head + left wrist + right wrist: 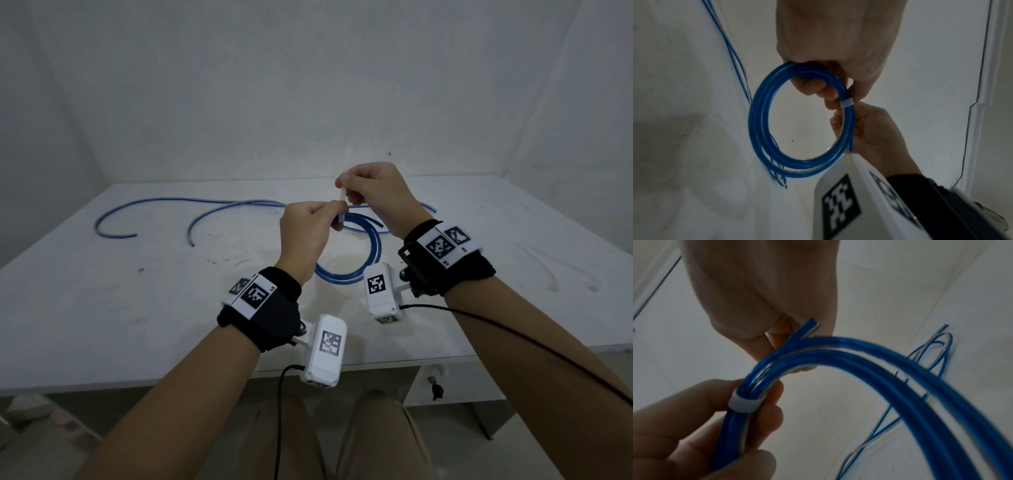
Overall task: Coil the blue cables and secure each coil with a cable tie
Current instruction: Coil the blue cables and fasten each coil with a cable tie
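Above the white table (pixel 137 308) my left hand (pixel 329 209) grips a small coil of blue cable (pixel 359 263) at its top, fingers curled round the strands. A white cable tie (pixel 846 103) is looped round the coil beside those fingers; its band (pixel 745 404) wraps all the strands. The tie's tail (pixel 342 198) stands upward, pinched by my right hand (pixel 346 181) just above the left. One cut end of the coil (pixel 810 327) pokes out by the right hand's fingers (pixel 777 339).
Loose blue cables (pixel 154 212) lie in long curves across the table's far left. A thin clear line (pixel 555 270) lies at the right. Walls enclose the table behind and at the sides; its front edge is near my knees.
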